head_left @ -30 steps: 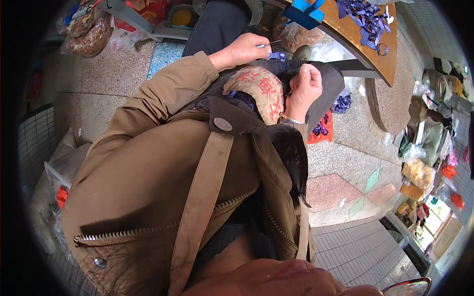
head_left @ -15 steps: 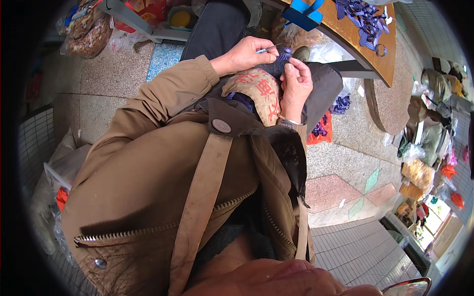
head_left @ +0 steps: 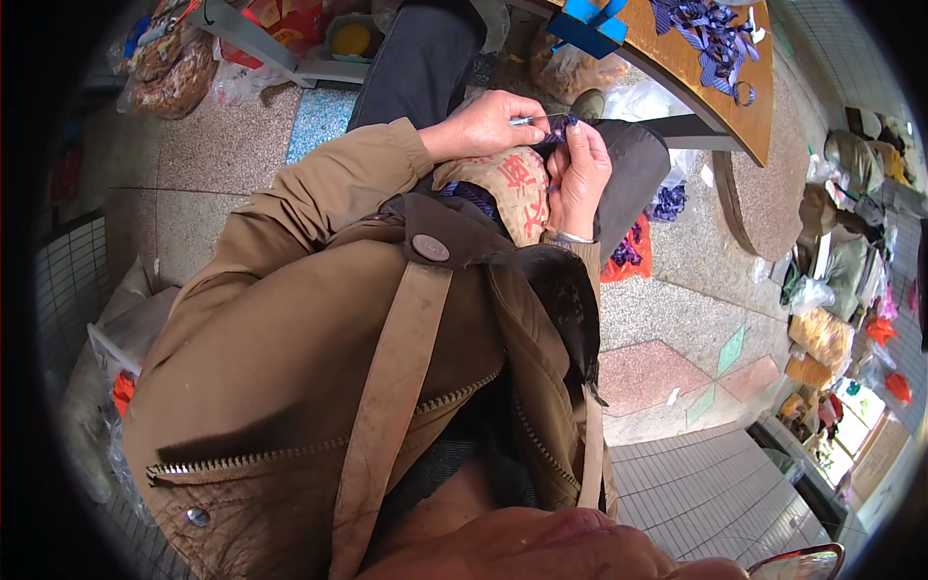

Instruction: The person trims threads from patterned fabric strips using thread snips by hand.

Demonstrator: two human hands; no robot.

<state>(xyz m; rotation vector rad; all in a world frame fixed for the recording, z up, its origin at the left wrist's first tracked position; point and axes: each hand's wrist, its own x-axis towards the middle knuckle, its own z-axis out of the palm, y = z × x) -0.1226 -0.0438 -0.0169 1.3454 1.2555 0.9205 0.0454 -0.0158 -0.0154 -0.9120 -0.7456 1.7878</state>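
Observation:
Over my lap, my left hand (head_left: 486,124) is closed round a thin pointed tool (head_left: 523,121) with a pale blue handle; its exact kind is too small to make out. Its tip reaches a small dark blue striped fabric strip (head_left: 557,133). My right hand (head_left: 580,172) pinches that strip between thumb and fingertips, beside the left hand. Under the hands, a tan cloth with red printing (head_left: 520,188) lies across my lap. More striped fabric (head_left: 471,196) shows at its edge.
A wooden table (head_left: 667,43) at the upper right bears a pile of blue striped strips (head_left: 713,43) and a blue box (head_left: 588,29). On the floor to the right sits a red bag (head_left: 633,256) with more strips. Clear plastic bags (head_left: 646,100) lie below the table.
My left hand has dropped slightly toward my lap with the tool. My right fingers have closed up higher round the strip, which shows less.

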